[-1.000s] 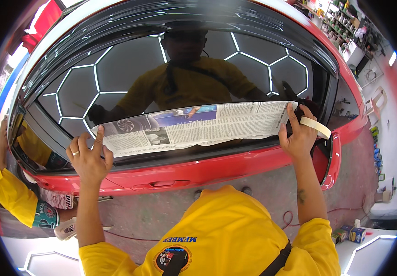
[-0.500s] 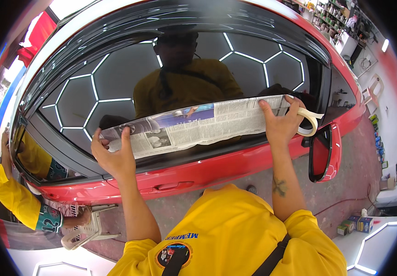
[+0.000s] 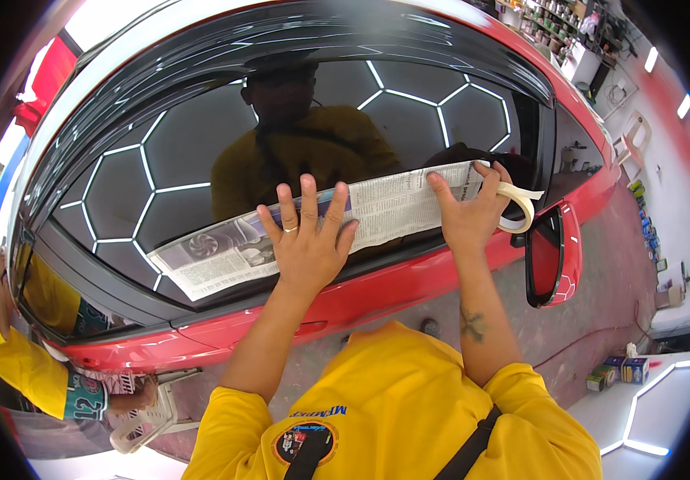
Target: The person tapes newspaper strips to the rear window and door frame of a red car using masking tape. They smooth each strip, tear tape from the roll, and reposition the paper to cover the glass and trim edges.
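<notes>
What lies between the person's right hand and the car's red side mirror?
In the head view, a roll of cream masking tape shows between the right hand and the red side mirror, its loose end sticking out.

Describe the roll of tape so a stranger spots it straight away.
Find the red car, then the newspaper strip low on its dark side window. Between the right hand and the side mirror is the roll of tape: the only pale cream ring there.

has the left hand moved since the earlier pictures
Yes: the left hand has moved right, closer to the side mirror, from the left end of the newspaper to about its middle.
</notes>
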`<state>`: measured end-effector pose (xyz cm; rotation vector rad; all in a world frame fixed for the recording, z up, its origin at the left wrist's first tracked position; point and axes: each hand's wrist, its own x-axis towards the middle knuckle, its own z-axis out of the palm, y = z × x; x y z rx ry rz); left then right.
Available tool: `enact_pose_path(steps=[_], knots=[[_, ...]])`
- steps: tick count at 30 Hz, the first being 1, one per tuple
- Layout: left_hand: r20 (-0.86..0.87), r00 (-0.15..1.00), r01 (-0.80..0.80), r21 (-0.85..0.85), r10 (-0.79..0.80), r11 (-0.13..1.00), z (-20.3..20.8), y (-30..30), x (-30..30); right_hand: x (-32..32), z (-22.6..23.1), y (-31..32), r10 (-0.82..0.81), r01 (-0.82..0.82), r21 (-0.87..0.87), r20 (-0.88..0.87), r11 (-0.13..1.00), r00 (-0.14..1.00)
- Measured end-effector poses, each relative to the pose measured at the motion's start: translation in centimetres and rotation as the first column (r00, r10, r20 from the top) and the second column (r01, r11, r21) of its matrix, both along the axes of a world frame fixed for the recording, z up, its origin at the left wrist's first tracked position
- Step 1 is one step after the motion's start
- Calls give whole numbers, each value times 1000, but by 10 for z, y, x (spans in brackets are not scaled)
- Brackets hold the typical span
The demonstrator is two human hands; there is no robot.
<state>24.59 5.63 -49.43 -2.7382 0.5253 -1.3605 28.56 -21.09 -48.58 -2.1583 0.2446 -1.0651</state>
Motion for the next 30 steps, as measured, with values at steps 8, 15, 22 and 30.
enact_pose_path(steps=[8, 15, 22, 30], knots=[[-55, 998, -32, 83, 36, 996, 12, 9, 0, -3, 4, 8, -98, 95, 51, 73, 994, 992], [-78, 994, -73, 69, 78, 995, 13, 6, -1, -46, 2, 98, 262, -169, -375, 214, 911, 941], [-46, 998, -31, 48, 33, 998, 9, 6, 2, -11, -43, 29, 28, 16, -433, 95, 901, 995], [-65, 998, -21, 61, 25, 998, 11, 10, -2, 15, -46, -49, -102, 119, -373, 65, 920, 993]])
